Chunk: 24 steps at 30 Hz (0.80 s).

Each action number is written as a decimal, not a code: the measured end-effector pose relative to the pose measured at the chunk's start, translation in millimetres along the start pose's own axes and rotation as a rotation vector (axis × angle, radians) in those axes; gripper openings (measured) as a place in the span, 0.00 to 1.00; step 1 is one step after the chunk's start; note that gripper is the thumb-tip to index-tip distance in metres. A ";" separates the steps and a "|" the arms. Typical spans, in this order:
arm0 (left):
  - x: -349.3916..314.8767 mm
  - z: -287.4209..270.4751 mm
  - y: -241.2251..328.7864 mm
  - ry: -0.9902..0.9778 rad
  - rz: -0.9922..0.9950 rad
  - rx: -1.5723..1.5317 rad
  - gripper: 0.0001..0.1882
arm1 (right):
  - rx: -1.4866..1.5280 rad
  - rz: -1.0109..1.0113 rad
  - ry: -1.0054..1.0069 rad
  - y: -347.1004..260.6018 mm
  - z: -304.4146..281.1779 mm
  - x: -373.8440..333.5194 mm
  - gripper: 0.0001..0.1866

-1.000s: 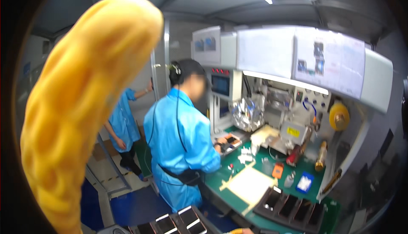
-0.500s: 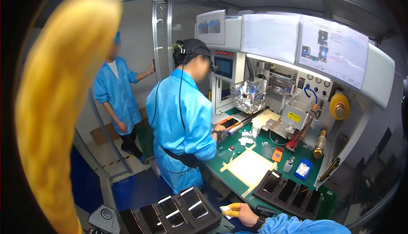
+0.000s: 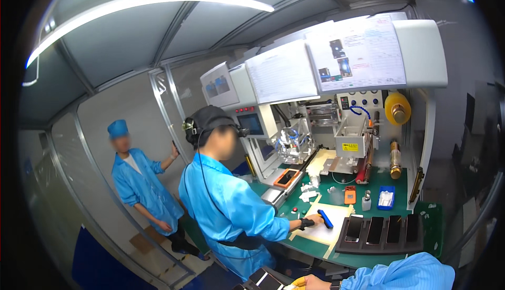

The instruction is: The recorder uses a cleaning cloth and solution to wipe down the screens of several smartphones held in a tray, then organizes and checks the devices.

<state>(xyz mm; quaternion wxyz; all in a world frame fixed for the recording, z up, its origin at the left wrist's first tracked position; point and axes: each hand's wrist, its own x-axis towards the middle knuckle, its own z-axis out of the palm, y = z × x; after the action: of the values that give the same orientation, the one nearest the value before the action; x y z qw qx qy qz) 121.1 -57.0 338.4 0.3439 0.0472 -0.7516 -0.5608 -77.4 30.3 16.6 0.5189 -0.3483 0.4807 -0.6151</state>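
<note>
At the lower edge, my right hand, in a blue sleeve with a dark band at the wrist, wears yellow finger covers. Its fingers are closed on a small white wad, mostly cut off by the frame. Just left of it a phone with a bright reflection shows, also partly cut off. Farther right, a black tray on the green bench holds several phones, one of them this dark-screened phone. My left hand is out of view.
A co-worker in blue stands at the bench, a hand by a blue tool on the pale sheet. Another person stands at the far left. A machine, a bottle and a blue bin are beyond.
The yellow-covered finger close to the camera at left has gone from view. The view has tilted up, leaving my right hand lower. The co-worker's hand has moved onto the sheet.
</note>
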 end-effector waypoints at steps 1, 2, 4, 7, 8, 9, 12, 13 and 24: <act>2.4 4.2 -5.9 0.011 0.018 -0.005 0.28 | -0.005 0.009 -0.014 0.4 0.6 0.5 0.11; 5.9 7.2 -10.5 0.025 0.038 -0.010 0.28 | -0.012 0.021 -0.029 1.3 1.9 0.4 0.11; 10.0 12.5 -17.2 0.055 0.080 -0.011 0.29 | 0.025 0.000 -0.055 3.1 4.4 1.8 0.11; 8.4 18.8 -23.0 0.108 0.149 -0.008 0.30 | 0.016 -0.002 -0.046 8.4 8.7 1.8 0.11; 8.2 21.1 -23.9 0.128 0.180 -0.003 0.30 | 0.017 -0.011 -0.049 6.4 9.5 0.9 0.10; 6.2 21.9 -24.9 0.149 0.215 0.000 0.31 | 0.023 -0.019 -0.056 5.7 12.8 1.2 0.10; -0.4 25.8 -25.4 0.229 0.334 0.031 0.32 | 0.020 -0.004 -0.111 5.3 15.4 3.9 0.09; -3.9 27.0 -25.0 0.258 0.380 0.043 0.32 | 0.018 -0.010 -0.122 6.9 18.7 5.5 0.09; -81.3 39.1 -9.8 0.706 1.218 0.418 0.37 | -0.109 0.166 -0.175 54.4 27.3 44.5 0.13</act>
<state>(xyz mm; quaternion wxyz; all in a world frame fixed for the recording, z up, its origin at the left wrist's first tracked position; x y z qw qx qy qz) 157.5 8.3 286.8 0.8001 -0.1365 -0.5803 -0.0664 -45.4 -19.3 -30.3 0.5879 -0.3874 0.4937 -0.5104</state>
